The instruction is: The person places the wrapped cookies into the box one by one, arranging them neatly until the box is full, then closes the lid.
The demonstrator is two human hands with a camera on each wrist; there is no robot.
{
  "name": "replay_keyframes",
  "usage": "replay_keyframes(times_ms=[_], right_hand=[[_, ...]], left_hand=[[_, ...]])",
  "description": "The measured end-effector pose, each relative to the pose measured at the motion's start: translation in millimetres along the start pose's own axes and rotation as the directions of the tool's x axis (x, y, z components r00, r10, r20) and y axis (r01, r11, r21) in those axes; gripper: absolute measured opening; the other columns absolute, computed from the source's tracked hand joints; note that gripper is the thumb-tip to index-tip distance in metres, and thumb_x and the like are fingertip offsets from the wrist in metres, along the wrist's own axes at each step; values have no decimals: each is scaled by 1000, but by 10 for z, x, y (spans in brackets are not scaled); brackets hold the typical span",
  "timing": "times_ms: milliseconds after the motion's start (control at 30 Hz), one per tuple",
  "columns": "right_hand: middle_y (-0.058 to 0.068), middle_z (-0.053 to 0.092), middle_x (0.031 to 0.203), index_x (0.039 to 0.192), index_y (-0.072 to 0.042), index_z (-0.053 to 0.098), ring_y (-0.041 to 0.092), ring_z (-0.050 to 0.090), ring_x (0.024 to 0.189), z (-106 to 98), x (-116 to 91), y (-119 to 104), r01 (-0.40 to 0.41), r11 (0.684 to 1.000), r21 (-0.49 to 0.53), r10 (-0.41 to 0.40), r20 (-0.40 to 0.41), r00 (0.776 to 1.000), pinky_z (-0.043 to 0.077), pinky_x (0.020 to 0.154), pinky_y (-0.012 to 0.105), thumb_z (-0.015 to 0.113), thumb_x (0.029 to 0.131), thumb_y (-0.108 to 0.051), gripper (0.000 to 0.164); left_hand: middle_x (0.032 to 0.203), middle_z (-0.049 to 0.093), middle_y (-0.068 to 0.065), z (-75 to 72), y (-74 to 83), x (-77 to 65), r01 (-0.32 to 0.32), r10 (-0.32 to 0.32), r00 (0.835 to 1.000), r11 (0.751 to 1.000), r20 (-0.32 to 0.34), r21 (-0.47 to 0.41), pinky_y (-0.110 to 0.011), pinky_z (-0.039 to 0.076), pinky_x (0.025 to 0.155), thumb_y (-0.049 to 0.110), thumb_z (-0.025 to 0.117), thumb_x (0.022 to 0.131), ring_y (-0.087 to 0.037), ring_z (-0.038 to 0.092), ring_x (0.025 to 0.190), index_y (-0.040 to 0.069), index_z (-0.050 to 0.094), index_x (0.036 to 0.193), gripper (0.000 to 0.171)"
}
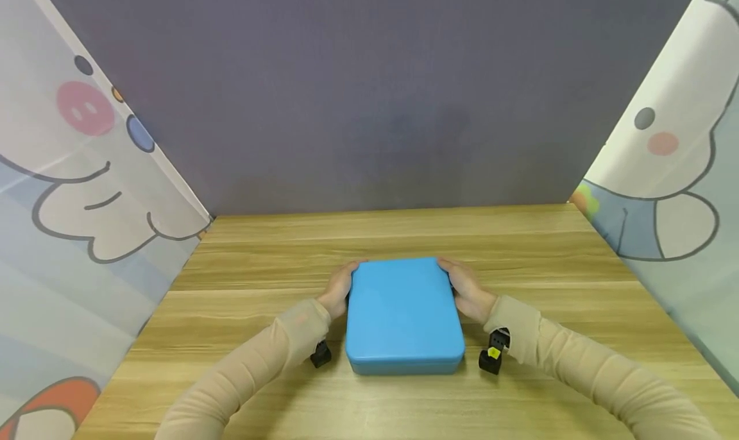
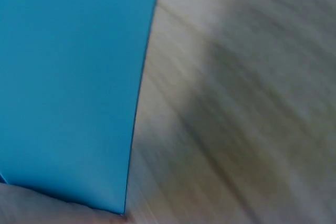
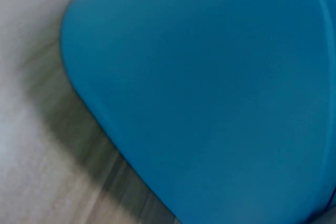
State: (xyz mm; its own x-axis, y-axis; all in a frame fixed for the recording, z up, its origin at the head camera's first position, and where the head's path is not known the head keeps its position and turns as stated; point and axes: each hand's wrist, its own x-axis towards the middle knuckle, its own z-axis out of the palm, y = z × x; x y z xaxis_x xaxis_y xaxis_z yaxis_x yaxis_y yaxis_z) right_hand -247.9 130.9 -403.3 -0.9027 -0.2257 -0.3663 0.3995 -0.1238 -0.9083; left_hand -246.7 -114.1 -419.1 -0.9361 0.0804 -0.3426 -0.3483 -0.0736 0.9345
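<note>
A blue box (image 1: 404,315) with rounded corners, its broad flat face up, is between the two hands in the head view. My left hand (image 1: 337,291) grips its left side near the far corner. On the opposite side my right hand (image 1: 470,295) holds the far right corner, thumb along the edge. Most of the fingers are hidden by the box. In the left wrist view the box's smooth wall (image 2: 68,87) fills the left part, with a bit of the hand below. A blue wall (image 3: 199,98) takes up most of the right wrist view.
A wood-grain table (image 1: 369,408) lies under the box. Behind it rises a dark grey panel (image 1: 369,93). Cartoon-printed curtains (image 1: 46,299) hang at left and right. Small black cameras (image 1: 491,361) are strapped to both wrists.
</note>
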Motion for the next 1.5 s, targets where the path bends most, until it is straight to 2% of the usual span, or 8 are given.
replay_keyframes(times_ms=[100, 300, 467, 733, 1067, 1300, 1500], right_hand=[[18, 11, 152, 145, 3, 18, 34, 18, 138, 3, 17, 15, 6, 1000, -12, -6, -3, 1000, 23, 113, 44, 32, 101, -23, 52], [16, 17, 151, 144, 2, 22, 32, 19, 137, 26, 44, -13, 21, 999, -34, -21, -8, 1000, 20, 114, 43, 34, 100, -22, 51], [15, 16, 152, 145, -1, 20, 30, 19, 138, 11, 44, -12, 29, 999, -20, -29, 10, 1000, 21, 114, 42, 31, 101, -22, 50], [18, 18, 151, 145, -3, 23, 34, 22, 137, -28, 20, 48, 7, 997, -77, -8, -13, 1000, 26, 112, 45, 36, 100, -23, 51], [17, 12, 153, 145, 1, 20, 34, 14, 140, -15, 14, 41, 17, 999, -39, -17, -13, 1000, 21, 114, 43, 33, 101, -20, 50], [16, 6, 154, 146, 1, 14, 32, 8, 141, -21, 18, 8, 4, 1000, 3, -4, 11, 1000, 16, 116, 42, 32, 101, -21, 53], [17, 7, 153, 145, 4, 16, 33, 10, 141, -16, 42, -2, -11, 1000, 10, 10, 19, 1000, 18, 115, 42, 34, 100, -21, 54]], left_hand=[[144, 36, -11, -25, -14, 8, -8, 8, 1000, 1000, -5, 20, -45, 28, 111, 23, 28, 100, -31, 32, 132, 8, 42, 138, 43], [144, 36, -10, -52, 1, 38, -35, 41, 998, 990, -44, 137, -45, 26, 111, 25, 28, 100, -31, 31, 133, 10, 44, 137, 43], [145, 36, -8, -6, 8, 40, -48, 57, 998, 974, -37, 222, -46, 22, 113, 27, 24, 100, -31, 28, 135, 13, 44, 137, 45], [143, 37, -10, 83, -21, 37, -23, 38, 998, 960, -48, 280, -48, 19, 113, 30, 19, 101, -32, 28, 135, 11, 42, 137, 47], [144, 36, -9, 85, -15, 40, -23, 33, 999, 959, -30, 282, -48, 19, 113, 29, 18, 101, -32, 27, 135, 11, 41, 138, 47], [147, 32, -11, 74, 9, 87, -11, 23, 999, 973, -49, 232, -46, 18, 114, 27, 23, 100, -32, 24, 137, 10, 40, 139, 46], [144, 38, -9, 29, -17, 110, -10, 16, 1000, 978, -27, 210, -46, 22, 113, 29, 24, 100, -31, 30, 134, 13, 44, 137, 45]])
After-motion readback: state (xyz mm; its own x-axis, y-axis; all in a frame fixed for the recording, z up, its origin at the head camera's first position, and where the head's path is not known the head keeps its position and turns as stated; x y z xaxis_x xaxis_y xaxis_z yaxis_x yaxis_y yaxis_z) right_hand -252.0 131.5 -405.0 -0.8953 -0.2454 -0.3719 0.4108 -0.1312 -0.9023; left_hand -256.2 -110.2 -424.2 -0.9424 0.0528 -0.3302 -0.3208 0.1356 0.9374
